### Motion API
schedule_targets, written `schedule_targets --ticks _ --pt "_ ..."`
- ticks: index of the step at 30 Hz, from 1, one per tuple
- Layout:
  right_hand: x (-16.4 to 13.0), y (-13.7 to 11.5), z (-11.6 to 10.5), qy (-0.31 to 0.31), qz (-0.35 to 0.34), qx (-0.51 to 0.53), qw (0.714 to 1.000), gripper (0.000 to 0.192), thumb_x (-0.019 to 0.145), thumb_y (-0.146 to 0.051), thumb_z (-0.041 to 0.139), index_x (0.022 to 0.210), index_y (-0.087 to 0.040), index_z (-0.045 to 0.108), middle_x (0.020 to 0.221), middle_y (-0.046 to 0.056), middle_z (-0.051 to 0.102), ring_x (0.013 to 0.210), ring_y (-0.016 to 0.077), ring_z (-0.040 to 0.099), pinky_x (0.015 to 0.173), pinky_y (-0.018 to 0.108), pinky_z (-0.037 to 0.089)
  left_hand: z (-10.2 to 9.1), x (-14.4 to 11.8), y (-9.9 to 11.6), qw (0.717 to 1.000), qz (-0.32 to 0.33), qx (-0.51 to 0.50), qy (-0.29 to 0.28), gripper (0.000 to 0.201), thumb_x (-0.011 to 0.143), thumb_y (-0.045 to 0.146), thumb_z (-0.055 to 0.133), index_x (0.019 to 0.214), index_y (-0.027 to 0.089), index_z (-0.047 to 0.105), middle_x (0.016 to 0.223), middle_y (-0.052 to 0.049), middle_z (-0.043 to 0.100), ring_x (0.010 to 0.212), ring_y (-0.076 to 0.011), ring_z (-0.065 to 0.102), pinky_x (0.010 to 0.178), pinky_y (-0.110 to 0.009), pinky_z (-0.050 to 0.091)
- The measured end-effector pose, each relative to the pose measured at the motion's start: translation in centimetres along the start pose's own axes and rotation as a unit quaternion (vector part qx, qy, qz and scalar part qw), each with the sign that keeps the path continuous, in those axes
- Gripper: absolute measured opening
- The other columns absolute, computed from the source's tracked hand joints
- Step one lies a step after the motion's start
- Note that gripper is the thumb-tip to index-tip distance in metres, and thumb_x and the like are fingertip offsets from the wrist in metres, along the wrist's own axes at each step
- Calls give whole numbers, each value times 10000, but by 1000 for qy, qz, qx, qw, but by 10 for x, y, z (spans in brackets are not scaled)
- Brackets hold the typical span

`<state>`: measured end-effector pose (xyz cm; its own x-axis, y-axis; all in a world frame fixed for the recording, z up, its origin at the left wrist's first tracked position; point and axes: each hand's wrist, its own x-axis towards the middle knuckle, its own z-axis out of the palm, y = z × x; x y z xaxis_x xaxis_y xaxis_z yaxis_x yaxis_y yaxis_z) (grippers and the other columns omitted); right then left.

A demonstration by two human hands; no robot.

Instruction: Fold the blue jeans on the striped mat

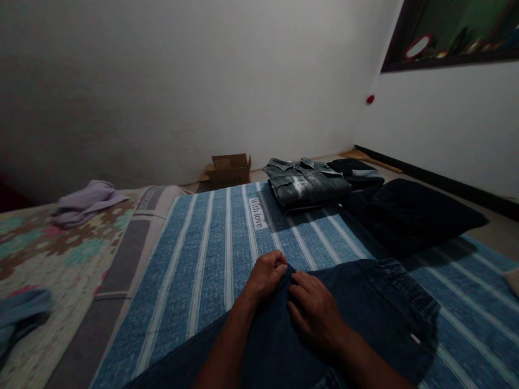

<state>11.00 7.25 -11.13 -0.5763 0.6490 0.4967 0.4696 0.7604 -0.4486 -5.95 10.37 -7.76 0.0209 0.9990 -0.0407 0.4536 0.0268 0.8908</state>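
Observation:
Dark blue trousers (365,302) with a gathered elastic waistband lie across the bed in front of me, the waistband to the right and the leg running to the lower left. My left hand (267,273) is closed on the far edge of the trousers, pinching the cloth. Right beside it, my right hand (314,305) has its fingers bent over the same edge, gripping the fabric with the palm down. The fingertips of both hands nearly meet. Part of the trousers is hidden under my forearms.
A folded grey denim jacket (304,183) rests at the far edge of the blue striped sheet (206,243). Dark folded clothes (413,210) lie to its right. A cardboard box (229,170) stands by the wall. At left, a lilac cloth (87,201) lies on a floral cover (77,275).

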Motion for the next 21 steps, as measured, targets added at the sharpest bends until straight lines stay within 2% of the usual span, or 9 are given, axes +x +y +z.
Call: schedule_targets --ticks 13,18,21 --pt "0 2 2 5 -6 2 1000 163 813 -111 547 959 -176 579 1143 125 595 1141 260 528 1003 446 433 -3 0 4 998 30 50 10 159 756 285 460 751 177 576 644 26 512 625 -140 487 618 -267 378" --pt "0 1 2 -15 5 11 1000 104 823 -117 539 906 -176 561 1107 120 591 1106 256 531 982 443 437 -3 -2 7 1000 -17 19 -8 308 759 404 546 943 162 596 562 77 434 528 -118 420 544 -251 343" --pt "1 0 1 -19 11 19 1000 93 824 -114 537 892 -174 556 1072 115 593 1070 247 537 960 433 445 -3 -2 8 999 -30 1 -30 379 707 380 606 1012 156 581 576 86 463 532 -111 431 545 -244 349"
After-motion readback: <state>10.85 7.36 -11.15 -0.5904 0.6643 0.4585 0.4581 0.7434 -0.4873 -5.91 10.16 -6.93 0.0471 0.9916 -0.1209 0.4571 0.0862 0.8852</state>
